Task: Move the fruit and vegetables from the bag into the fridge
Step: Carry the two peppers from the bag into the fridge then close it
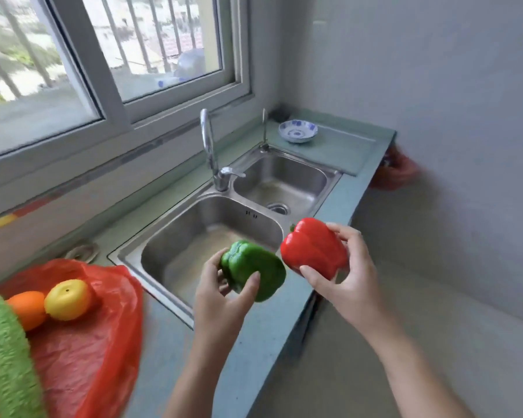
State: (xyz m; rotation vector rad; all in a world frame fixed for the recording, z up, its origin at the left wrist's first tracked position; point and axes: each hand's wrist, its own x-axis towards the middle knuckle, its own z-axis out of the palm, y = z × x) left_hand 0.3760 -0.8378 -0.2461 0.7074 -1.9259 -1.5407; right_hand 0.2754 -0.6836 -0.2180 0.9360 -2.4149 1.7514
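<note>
My left hand grips a green bell pepper over the front edge of the sink. My right hand holds a red bell pepper just to its right, above the counter edge. A red plastic bag lies flat on the counter at the lower left. On it rest a yellow fruit, an orange fruit and a long bumpy green vegetable. No fridge is in view.
A double steel sink with a tap fills the blue-green counter under a window. A blue-patterned white bowl stands at the far right corner. Another red bag hangs beyond the counter's end. Bare floor lies to the right.
</note>
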